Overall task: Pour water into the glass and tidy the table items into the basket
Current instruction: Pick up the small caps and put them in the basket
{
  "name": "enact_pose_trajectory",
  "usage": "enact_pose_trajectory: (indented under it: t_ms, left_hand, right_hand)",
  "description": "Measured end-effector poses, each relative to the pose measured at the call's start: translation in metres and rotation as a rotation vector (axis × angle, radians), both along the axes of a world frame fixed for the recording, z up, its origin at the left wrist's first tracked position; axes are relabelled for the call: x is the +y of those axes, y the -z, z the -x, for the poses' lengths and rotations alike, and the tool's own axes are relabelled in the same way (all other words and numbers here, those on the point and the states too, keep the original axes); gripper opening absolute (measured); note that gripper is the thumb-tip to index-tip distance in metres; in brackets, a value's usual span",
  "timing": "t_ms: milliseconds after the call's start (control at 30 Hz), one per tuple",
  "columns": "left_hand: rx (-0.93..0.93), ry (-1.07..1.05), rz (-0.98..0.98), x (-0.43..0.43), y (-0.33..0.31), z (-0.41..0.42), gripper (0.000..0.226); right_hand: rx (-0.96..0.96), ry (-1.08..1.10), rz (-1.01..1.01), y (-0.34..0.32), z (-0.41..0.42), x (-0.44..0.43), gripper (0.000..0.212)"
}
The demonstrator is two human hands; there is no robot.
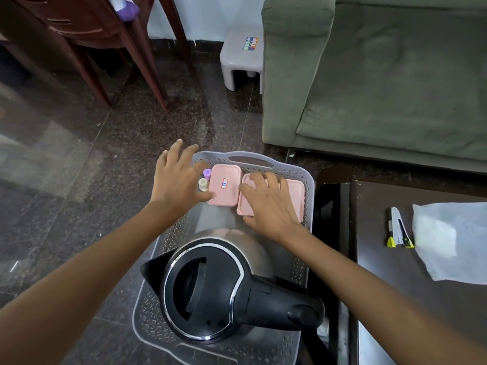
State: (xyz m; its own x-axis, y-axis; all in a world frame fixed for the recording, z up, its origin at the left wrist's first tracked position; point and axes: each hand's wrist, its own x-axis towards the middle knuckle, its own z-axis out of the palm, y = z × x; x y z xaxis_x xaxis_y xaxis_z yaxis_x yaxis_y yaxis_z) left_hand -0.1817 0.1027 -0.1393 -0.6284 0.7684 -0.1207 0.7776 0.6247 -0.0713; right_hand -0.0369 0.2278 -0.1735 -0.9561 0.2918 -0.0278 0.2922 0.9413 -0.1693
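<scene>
Right hand [271, 206] splayed flat on pink rectangular plastic box [296, 193], gripping nothing; left hand [176, 180] spread, empty, twin box [229, 193] at its thumb-tip.

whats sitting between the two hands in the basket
In the head view, the labelled pink box lies between the left hand and the right hand, inside the basket.

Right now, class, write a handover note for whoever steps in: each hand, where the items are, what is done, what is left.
Left hand: open, thumb against the left pink box.
Right hand: open, flat on the right pink box.
Done: both boxes, the kettle and two small bottles sit in the basket.
Left: pens and a white bag lie on the table. No glass in view; pouring unconfirmed.
</scene>
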Motion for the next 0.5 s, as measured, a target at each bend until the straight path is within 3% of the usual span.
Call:
enact_pose_trajectory:
  t_ms: [367, 500]
  left_hand:
    - [-0.016, 0.211, 0.075, 0.013, 0.007, -0.002, 0.058]
    - [-0.030, 0.239, 0.077, 0.012, 0.009, 0.001, 0.058]
  right_hand:
    - [-0.010, 0.057, -0.046, 0.000, -0.033, 0.005, 0.052]
    - [-0.008, 0.065, -0.080, 0.006, -0.048, 0.010, 0.046]
